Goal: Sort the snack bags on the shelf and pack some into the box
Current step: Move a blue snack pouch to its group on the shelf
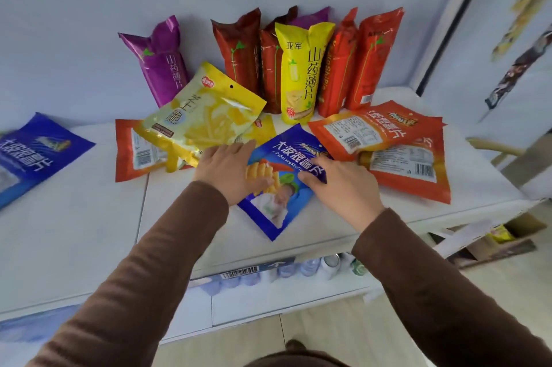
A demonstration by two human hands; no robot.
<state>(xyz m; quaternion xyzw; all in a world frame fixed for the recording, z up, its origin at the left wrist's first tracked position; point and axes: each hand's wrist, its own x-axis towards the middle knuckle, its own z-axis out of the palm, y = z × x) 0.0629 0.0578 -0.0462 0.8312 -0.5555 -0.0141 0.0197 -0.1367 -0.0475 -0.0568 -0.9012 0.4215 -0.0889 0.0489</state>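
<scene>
A blue chip bag (280,202) lies flat in the middle of the white shelf top (83,226). My left hand (228,168) rests palm down on its left edge, fingers together. My right hand (340,184) grips its right edge, thumb and fingers pinching the foil. A yellow bag (200,115) lies tilted behind my left hand, over an orange bag (131,148). Two orange bags (397,145) lie face down to the right. Upright against the wall stand a purple bag (162,62), several red bags (239,50) and a tall yellow bag (301,71). A cardboard box (501,241) stands open on the floor at the right.
Another blue bag (33,154) lies at the shelf's far left. Below the top, a lower shelf holds bottles (310,266) and a barcode-labelled pack (239,272). A wooden chair arm (495,147) shows at the right, with hanging snack strips (519,68) on the side wall.
</scene>
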